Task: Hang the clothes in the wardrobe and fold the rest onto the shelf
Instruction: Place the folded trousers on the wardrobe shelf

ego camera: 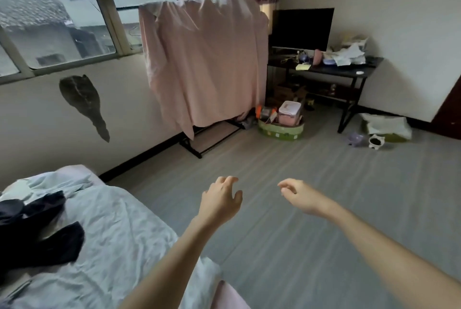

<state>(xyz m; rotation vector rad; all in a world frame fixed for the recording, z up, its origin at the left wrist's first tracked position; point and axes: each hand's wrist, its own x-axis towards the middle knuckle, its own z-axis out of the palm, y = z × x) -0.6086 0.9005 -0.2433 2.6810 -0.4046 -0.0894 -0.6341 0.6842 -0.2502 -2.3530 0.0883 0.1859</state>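
Beside the matt, crumpled pink cloth (pixel 204 59) stands a glossy black screen (pixel 301 28); below it, smooth grey wood-grain floor (pixel 299 184); left, creased pale-blue bedsheet (pixel 117 221).

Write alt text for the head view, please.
Two empty hands, left and right, reach over a grey floor. Dark clothes lie on the bed at left; a rack under a pink sheet stands by the window.

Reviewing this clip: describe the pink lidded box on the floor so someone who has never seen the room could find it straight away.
Start at the tall rack draped in a pink sheet under the window. On the floor between its right foot and the black desk sits a low green tub; the pink box stands upright inside it. It is the only pale, white-lidded container there, taller than the orange-topped items beside it.
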